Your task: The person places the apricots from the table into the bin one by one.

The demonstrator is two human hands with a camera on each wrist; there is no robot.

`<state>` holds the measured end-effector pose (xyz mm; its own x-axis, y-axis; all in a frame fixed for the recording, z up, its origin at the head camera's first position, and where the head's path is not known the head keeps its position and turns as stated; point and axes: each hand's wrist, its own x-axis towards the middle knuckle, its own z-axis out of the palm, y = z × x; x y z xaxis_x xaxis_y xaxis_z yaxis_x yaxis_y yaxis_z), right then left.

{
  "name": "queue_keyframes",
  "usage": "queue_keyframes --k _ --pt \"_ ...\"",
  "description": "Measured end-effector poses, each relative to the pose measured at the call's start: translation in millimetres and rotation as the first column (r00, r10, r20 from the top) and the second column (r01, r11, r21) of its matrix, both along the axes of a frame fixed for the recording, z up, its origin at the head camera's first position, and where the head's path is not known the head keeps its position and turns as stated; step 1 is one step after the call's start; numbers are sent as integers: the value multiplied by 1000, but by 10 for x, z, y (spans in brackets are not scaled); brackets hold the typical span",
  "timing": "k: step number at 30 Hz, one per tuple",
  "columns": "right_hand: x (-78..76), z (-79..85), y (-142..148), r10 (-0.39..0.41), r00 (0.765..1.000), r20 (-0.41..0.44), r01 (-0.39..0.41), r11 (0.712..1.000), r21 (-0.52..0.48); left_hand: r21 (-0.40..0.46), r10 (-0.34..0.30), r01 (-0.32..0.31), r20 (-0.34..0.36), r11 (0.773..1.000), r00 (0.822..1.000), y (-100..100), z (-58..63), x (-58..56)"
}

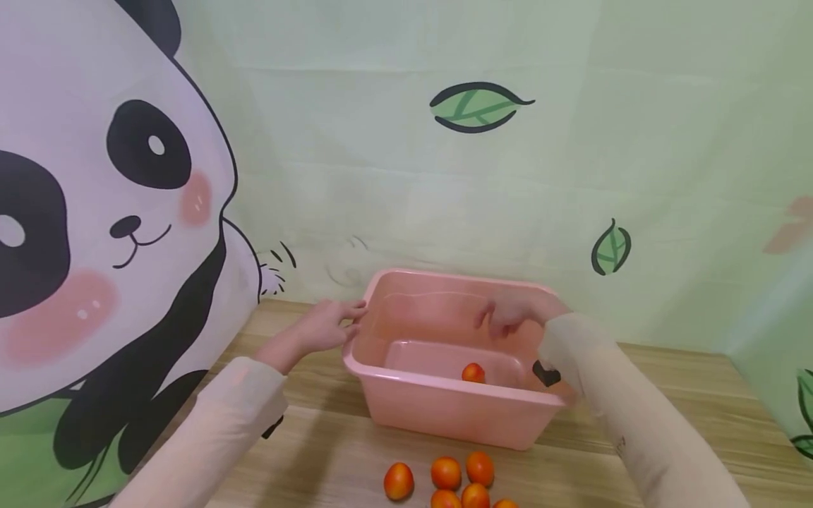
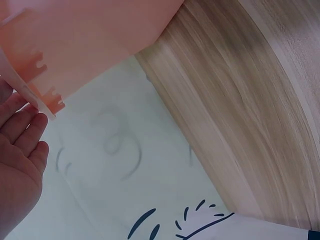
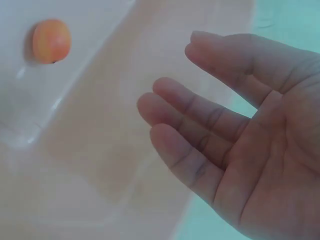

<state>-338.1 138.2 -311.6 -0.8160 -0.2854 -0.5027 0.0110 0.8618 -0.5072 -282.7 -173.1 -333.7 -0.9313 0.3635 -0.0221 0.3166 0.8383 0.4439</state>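
Note:
A pink plastic basin (image 1: 444,409) stands on the wooden table. At its left rim, my left hand (image 1: 327,324) holds the edge with its fingertips; the left wrist view shows those fingers (image 2: 31,134) right at the lip. Over the right side of the basin's inside hovers my right hand (image 1: 511,310), holding nothing. Its fingers are spread and slightly bent in the right wrist view, with the thumb apart. One orange-red tomato (image 1: 473,372) lies on the basin floor, away from the right fingertips.
In front of the basin, several more tomatoes (image 1: 447,473) lie on the table (image 1: 317,437), some cut off by the lower frame edge. Close behind the basin hangs a pale green cloth backdrop (image 1: 356,141) with leaves and a large panda (image 1: 146,261) printed at left.

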Motion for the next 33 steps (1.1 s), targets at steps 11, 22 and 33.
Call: queue_keyframes --k 11,22,33 --pt "242 361 167 317 942 -112 -308 947 88 5 10 -10 24 1000 1000 -5 -13 11" --pt "670 493 311 404 878 -257 -418 908 2 -13 -7 7 9 1000 1000 -13 -5 -8" --pt "1175 537 353 526 791 -312 -566 823 -49 -6 -21 21 -1 1000 1000 -2 -4 -9"
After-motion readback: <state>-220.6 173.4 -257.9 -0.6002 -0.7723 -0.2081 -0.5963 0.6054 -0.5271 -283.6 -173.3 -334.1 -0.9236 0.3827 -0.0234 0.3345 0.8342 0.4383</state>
